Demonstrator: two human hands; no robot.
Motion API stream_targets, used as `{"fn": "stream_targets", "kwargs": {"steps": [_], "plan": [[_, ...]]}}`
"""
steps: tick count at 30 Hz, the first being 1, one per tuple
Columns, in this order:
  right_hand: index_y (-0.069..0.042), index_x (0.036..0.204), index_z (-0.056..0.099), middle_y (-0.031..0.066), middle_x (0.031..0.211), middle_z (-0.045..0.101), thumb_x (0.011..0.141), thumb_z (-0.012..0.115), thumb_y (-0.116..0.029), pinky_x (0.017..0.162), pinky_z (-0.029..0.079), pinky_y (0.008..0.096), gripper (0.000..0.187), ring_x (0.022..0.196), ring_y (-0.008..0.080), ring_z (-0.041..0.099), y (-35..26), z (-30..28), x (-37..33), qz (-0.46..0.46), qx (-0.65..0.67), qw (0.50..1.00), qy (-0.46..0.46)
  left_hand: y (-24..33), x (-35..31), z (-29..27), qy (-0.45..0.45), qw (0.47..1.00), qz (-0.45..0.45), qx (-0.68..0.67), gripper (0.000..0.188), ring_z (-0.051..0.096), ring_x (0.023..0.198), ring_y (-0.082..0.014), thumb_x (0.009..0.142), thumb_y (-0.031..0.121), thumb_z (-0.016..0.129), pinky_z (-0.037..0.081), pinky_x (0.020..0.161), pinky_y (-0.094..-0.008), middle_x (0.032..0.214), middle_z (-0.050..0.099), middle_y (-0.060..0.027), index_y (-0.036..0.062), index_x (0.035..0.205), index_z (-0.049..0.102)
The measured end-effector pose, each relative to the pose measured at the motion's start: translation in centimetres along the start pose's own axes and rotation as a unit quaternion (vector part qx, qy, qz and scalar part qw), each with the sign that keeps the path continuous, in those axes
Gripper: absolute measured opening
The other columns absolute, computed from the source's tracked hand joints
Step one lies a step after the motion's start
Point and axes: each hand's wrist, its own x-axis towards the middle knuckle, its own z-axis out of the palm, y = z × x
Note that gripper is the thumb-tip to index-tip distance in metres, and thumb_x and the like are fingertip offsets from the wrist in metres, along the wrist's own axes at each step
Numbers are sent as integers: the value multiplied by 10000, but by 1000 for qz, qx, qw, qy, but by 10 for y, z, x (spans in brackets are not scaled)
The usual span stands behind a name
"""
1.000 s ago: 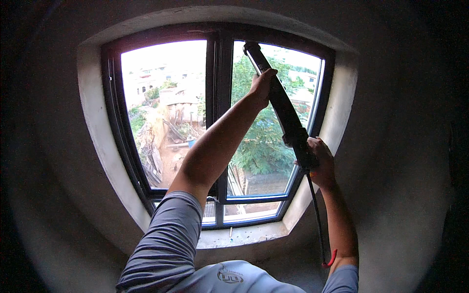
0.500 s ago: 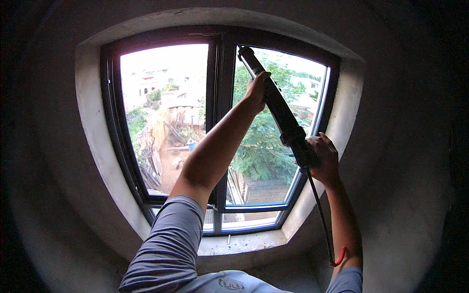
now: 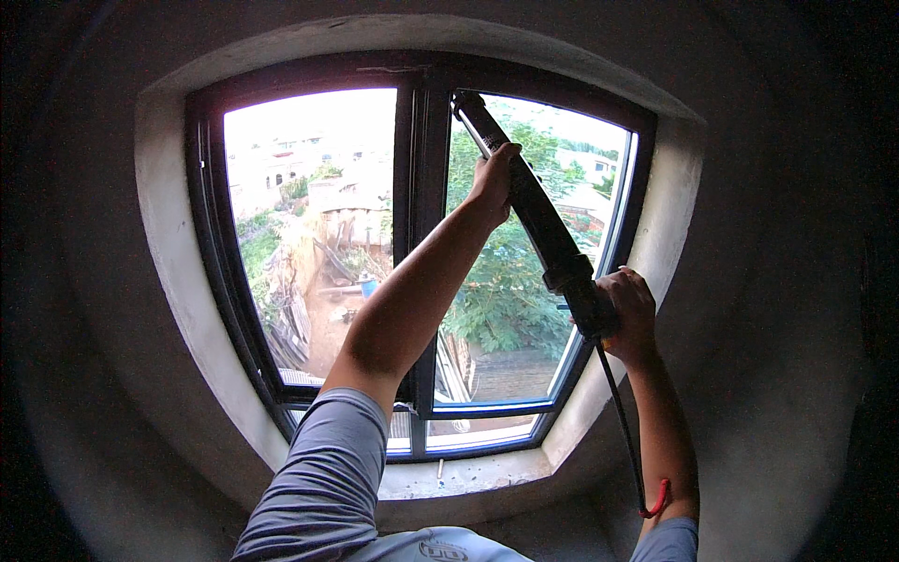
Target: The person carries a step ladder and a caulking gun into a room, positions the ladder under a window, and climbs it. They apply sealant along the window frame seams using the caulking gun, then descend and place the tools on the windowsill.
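Note:
A long black caulking gun (image 3: 541,217) slants across the right pane of a dark-framed window. Its front end reaches the upper left corner of that pane, close to the middle upright (image 3: 423,178); the tip itself is hard to make out against the dark frame. My left hand (image 3: 494,184) is wrapped round the barrel near the front. At the rear, my right hand (image 3: 631,314) grips the handle, most of which is hidden behind the fingers and the gun body. The plunger rod (image 3: 620,412) runs back along my right forearm and ends in a red hook (image 3: 663,496).
The window frame (image 3: 208,234) sits in a deep, rough plaster recess (image 3: 169,225). A small light-coloured stick (image 3: 440,468) stands out on the sill (image 3: 501,471) below. Dark bare walls surround the opening. Through the glass show a tree (image 3: 510,281), rooftops and a yard.
The rear of the gun and my right hand have shifted slightly right and down in the picture. The front end stays near the same corner, and both hands keep their grip.

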Motion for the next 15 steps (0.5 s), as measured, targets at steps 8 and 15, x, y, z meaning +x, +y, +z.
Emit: {"fn": "stream_targets", "kwargs": {"steps": [8,15], "plan": [[-81,1000,598,127,906,609,738,743,-326,886,513,494,387,905,364,644,-11,1,-9,24,-67,997,3,-2,-3,1,-18,1000,-13,0,404,685,785,-324,889,319,708,615,750,-469,876,613,-139,28,1117,544],[-80,899,592,119,793,571,754,727,-363,801,525,485,345,803,361,644,-16,0,-20,44,-89,995,27,-8,-3,10,-46,998,-40,5,404,685,771,-321,893,321,709,607,721,-469,878,618,-139,43,1127,531]]}}
